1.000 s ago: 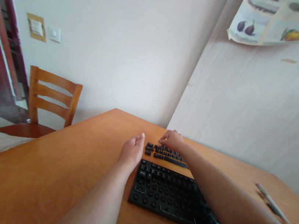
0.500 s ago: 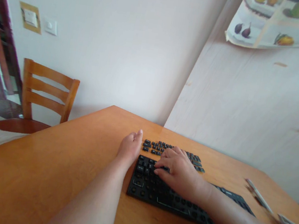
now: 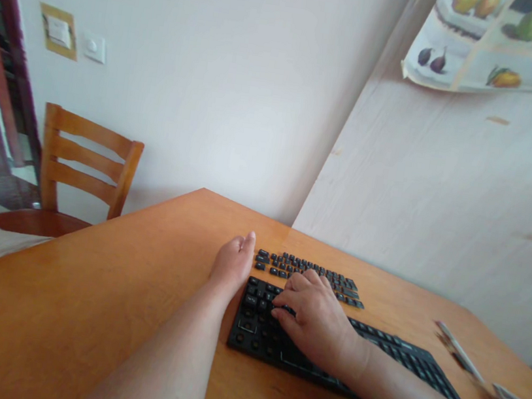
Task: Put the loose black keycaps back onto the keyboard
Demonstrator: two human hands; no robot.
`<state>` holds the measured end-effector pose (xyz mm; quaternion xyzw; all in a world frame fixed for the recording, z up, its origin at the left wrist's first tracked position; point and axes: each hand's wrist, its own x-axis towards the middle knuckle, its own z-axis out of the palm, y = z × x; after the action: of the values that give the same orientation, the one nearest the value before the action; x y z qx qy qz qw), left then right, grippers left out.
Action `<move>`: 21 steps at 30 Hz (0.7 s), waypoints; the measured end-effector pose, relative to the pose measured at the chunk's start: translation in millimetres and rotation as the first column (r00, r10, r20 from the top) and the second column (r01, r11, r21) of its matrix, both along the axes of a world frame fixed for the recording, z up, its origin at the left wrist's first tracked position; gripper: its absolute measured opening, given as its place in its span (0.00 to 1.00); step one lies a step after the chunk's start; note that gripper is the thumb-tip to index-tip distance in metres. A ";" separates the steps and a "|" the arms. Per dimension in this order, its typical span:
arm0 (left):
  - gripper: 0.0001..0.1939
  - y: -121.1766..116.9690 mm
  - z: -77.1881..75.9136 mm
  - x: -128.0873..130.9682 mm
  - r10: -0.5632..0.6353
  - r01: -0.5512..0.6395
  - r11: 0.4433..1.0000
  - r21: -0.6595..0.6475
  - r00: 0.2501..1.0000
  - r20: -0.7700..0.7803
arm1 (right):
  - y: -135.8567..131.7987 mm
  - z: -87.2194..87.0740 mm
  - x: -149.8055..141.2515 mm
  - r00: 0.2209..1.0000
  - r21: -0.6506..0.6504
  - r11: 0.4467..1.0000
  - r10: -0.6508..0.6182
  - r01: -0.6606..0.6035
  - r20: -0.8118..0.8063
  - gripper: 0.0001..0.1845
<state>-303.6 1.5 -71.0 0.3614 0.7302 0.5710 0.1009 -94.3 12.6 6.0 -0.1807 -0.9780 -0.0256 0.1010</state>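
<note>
Plainly, the two hands are apart. The right hand (image 3: 317, 319) bends over the left part of the black keyboard (image 3: 414, 360), thumb and fingertips down at its keys; whether they grip a keycap, I cannot tell. The left hand (image 3: 233, 262), thumb up, is just beside the keyboard's far left corner, its fingers mostly hidden. Loose keycaps (image 3: 346, 290) lie in rows beyond the keyboard on the wooden tabletop (image 3: 135, 287), with a chair (image 3: 84, 184) off to the left.

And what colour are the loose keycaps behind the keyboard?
Black, some with pale markings; the keycaps show best in the head view.
</note>
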 end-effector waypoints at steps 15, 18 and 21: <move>0.27 2.5 -3.0 -1.6 0.001 -0.001 1.000 0.010 1.000 0.010 | -11.3 -2.1 -5.3 0.997 0.094 0.994 -0.063 0.059 0.036 0.11; 0.27 2.6 -2.8 -2.0 0.000 0.000 1.000 0.006 1.000 0.016 | -15.3 -2.6 -4.1 0.996 0.140 0.989 -0.059 0.049 0.064 0.13; 0.27 2.7 -2.5 -2.1 0.000 0.000 1.000 0.006 1.000 0.025 | -21.6 -4.3 -2.3 0.993 0.207 0.978 -0.046 0.022 0.109 0.11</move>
<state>-305.6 4.2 -73.5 0.3545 0.7271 0.5777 0.1091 -96.6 -8.9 1.6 -0.1843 -0.9710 -0.1385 0.0634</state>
